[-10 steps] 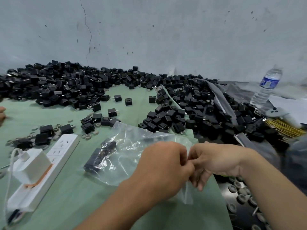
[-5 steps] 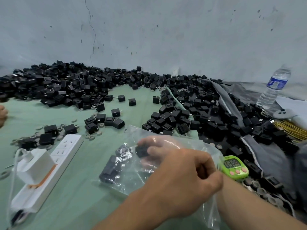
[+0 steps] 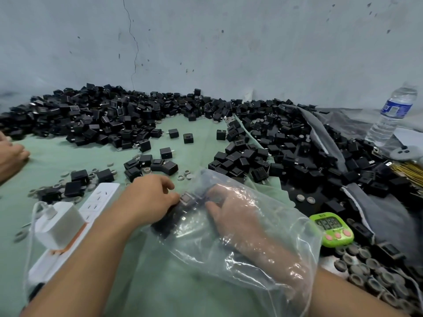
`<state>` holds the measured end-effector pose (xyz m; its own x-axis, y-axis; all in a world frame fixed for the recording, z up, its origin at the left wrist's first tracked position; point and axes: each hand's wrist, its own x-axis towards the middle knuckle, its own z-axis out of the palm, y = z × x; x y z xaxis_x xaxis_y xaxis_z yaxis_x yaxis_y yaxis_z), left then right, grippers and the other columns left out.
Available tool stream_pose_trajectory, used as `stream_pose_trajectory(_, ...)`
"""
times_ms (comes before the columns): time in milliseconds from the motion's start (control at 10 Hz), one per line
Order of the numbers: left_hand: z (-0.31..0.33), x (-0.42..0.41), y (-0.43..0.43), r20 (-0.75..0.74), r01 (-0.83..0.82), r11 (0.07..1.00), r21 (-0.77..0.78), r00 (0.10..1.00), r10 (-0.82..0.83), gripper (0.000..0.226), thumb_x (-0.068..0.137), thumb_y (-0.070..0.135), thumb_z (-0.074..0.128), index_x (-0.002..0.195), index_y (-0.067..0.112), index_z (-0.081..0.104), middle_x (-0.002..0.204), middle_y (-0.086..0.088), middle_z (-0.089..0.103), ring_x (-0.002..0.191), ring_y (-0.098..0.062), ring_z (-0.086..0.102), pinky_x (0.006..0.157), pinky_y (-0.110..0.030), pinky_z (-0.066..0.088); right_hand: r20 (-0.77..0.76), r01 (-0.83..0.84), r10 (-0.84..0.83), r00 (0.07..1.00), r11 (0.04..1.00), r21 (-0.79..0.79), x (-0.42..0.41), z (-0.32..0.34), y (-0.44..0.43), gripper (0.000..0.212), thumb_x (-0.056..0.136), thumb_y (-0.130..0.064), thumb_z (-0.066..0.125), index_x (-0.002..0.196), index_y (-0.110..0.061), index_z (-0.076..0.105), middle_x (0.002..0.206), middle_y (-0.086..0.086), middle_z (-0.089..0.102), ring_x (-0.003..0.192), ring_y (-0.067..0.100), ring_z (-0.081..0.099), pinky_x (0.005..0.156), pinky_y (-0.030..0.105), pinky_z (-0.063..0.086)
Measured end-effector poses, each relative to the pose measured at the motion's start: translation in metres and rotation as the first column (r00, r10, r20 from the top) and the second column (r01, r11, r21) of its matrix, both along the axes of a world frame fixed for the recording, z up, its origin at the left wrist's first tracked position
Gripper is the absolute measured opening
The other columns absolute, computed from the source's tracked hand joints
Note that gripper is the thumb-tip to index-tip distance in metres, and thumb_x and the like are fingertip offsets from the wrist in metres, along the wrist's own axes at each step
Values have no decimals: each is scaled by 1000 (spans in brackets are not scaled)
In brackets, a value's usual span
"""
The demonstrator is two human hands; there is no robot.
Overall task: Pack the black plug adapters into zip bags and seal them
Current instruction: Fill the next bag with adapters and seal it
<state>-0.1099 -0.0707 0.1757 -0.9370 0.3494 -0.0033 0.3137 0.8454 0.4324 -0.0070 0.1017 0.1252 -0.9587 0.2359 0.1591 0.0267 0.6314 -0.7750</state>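
With the bag (image 3: 286,259) at lower centre no longer pinched at its mouth, the right hand (image 3: 233,211) has been slid inside, its grasp not discernible, while adapters (image 3: 186,199) are gripped through the plastic by the left hand (image 3: 146,200), so filling is judged ongoing and sealing undone.

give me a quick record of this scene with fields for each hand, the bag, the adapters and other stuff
left hand: outside the bag, fingers against the packed adapters; grip unclear
right hand: inside the bag, pointing toward the packed adapters; hold unclear
bag: clear, mouth open, unsealed, right hand through it
packed adapters: a few, at the bag's far end
pile: loose black adapters along the wall
other: timer, power strip, bottle
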Motion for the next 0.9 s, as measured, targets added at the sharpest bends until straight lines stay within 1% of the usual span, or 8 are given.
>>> stream_pose_trajectory(100,-5,-6,-3,49,74,995,62,996,-77,32,92,44,69,121,33,69,99,20,66,87,5,59,67,-11,38,14,30,-31,999,997,64,-2,-2,2,23,105,-35,51,99,-57,57,55,-20,58,39,-11,49,34,5,31)
stream_pose_trajectory(300,-9,-10,-9,102,107,983,149,987,-123,30,93,36,70,123,34,69,101,20,69,88,6,63,68,-11,40,75,-37,32,997,998,56,-6,2,4,28,109,-39,39,126,-42,60,59,-14,47,35,-4,46,36,8,32)
stream_pose_trajectory(400,-9,-10,-10,128,108,979,172,983,-131,28,93,33,70,122,34,70,101,19,69,87,4,63,68,-13,41,130,-57,53,990,998,33,-4,7,0,31,110,-38,33,136,-40,48,71,-10,56,51,-2,52,47,14,42)
stream_pose_trajectory(500,-10,-10,-7,149,125,976,177,977,-152,29,95,27,67,123,35,69,103,19,69,92,2,62,72,-16,43,258,-87,71,964,995,54,-13,3,-2,38,109,-43,27,145,-36,38,89,6,58,76,14,60,68,28,56)
stream_pose_trajectory(600,-10,-8,-3,164,145,966,215,969,-182,43,96,26,65,138,32,60,119,15,68,101,0,63,84,-21,48,217,-110,110,970,994,-10,-15,6,-4,51,105,-50,29,149,-28,44,76,-2,50,59,-1,56,54,16,46)
stream_pose_trajectory(700,-15,-2,8,161,230,947,223,950,-268,67,99,34,60,158,32,30,150,11,48,124,-4,51,97,-21,39,179,-197,170,969,970,145,-11,10,0,115,54,-74,2,153,-31,42,139,6,57,126,15,57,104,40,49)
stream_pose_trajectory(800,-26,11,23,108,291,933,214,942,-318,63,103,35,49,159,37,19,149,9,43,125,-3,45,95,-9,36,140,-227,201,970,952,205,-7,15,10,78,89,-64,18,154,-28,41,156,1,44,143,25,42,117,49,37)
stream_pose_trajectory(900,-36,16,27,-15,339,941,-10,941,-339,60,109,40,31,163,26,10,170,6,8,154,-6,7,124,-23,9,-3,-241,250,968,937,254,-1,4,14,64,96,5,49,151,-27,46,155,-1,47,141,26,46,116,42,37)
